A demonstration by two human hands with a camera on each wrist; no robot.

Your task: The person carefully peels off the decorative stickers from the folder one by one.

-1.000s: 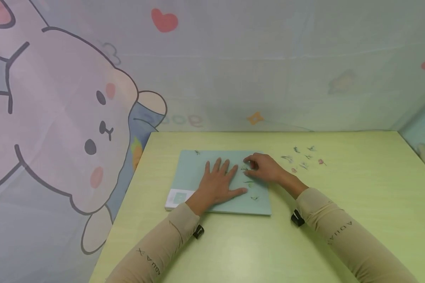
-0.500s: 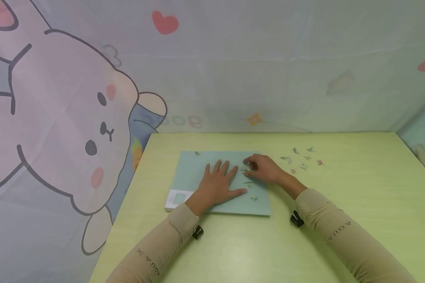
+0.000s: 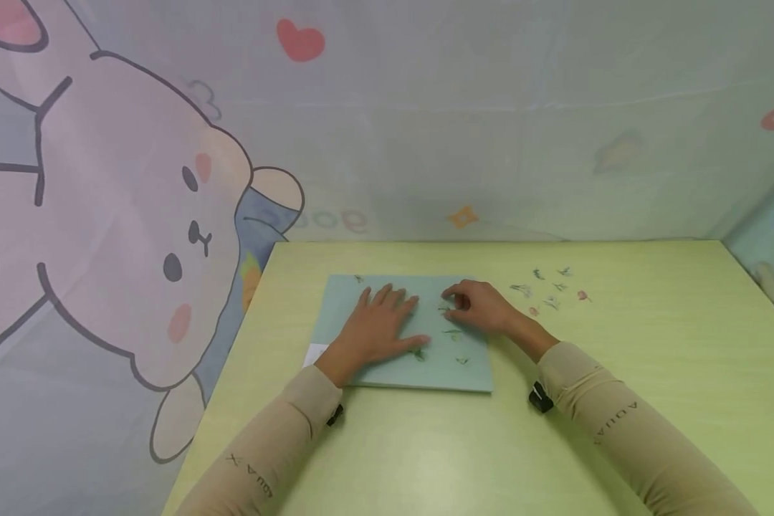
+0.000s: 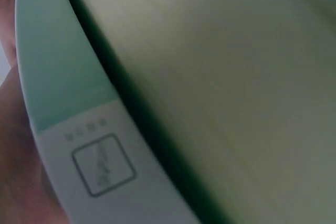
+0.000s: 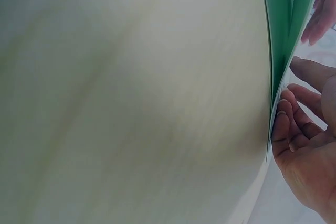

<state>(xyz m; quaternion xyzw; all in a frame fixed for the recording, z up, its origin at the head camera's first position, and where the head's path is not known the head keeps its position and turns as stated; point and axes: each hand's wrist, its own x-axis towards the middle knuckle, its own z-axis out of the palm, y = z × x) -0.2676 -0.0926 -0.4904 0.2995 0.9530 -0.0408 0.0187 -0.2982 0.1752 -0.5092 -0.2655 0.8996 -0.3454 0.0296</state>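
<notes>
A thin pale green book [image 3: 387, 376] with a white band lies on the table in the head view. My left hand [image 3: 374, 330] rests on its cover, fingers spread, with a green leafy cut-out [image 3: 419, 354] by the thumb. Over the book's right part is my right hand [image 3: 480, 308], its thumb and index finger apart around a small green sprig [image 3: 443, 309], which is partly hidden. Its other fingers curl loosely at the book's edge [image 5: 273, 77] in the right wrist view. Below it lie another sprig [image 3: 453, 332] and a small leafy piece [image 3: 462, 360].
Several small flower cut-outs, among them a red flower [image 3: 583, 295], lie on the yellow-green table [image 3: 651, 344] to the right of the book. One small piece [image 3: 358, 279] sits at the cover's top left. A printed cloth [image 3: 426, 143] hangs behind the table.
My left hand has slid to the left across the cover, uncovering the green leafy cut-out and covering more of the white band. The right hand stays in place.
</notes>
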